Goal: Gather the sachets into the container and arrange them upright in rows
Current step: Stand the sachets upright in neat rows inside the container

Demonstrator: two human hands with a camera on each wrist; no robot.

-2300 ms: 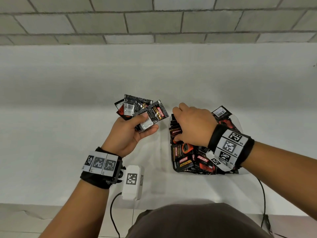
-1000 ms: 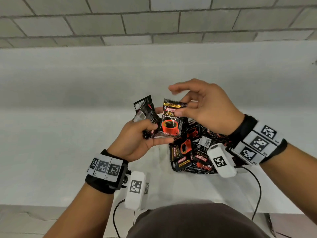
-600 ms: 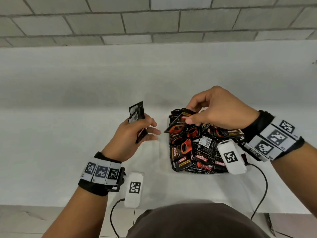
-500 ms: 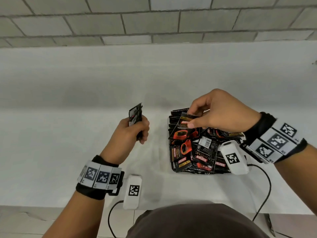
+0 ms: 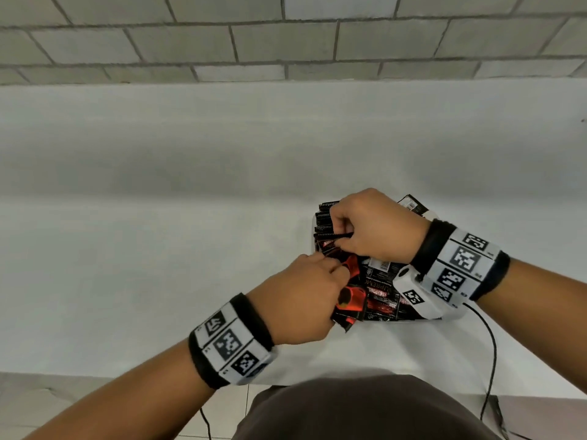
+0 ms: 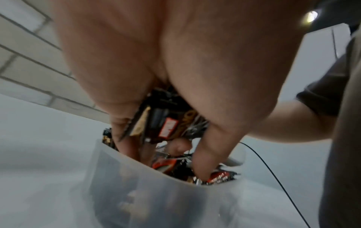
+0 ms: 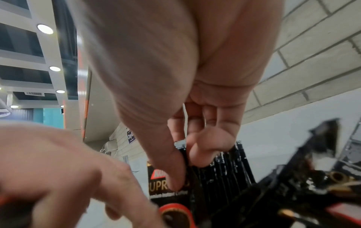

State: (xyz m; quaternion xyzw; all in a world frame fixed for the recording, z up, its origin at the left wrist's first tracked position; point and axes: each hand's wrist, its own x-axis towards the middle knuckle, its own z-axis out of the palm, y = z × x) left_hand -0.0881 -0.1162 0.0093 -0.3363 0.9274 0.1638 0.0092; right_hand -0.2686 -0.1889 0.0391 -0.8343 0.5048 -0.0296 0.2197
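A translucent white container (image 6: 136, 185) sits on the white table, its left rim (image 5: 312, 221) showing in the head view. Black and red coffee sachets stand in an upright row (image 5: 324, 214) along its far left side; others lie loose (image 5: 378, 290) in front of them. My right hand (image 5: 337, 240) pinches a black sachet (image 7: 182, 155) by its top edge, between thumb and forefinger, at the near end of that row (image 7: 230, 166). My left hand (image 5: 332, 270) reaches in over the container's left side and grips a small stack of sachets (image 6: 156, 123).
The white table (image 5: 158, 265) runs left and back to a grey brick wall (image 5: 286, 42). Its front edge lies just below my forearms. A white camera unit (image 5: 413, 296) hangs under my right wrist, with a black cable (image 5: 490, 360) trailing off the table's front.
My left hand has swung right from beside the container to over it, still gripping its stack. My right hand has lowered the red-cup sachet down to the upright row.
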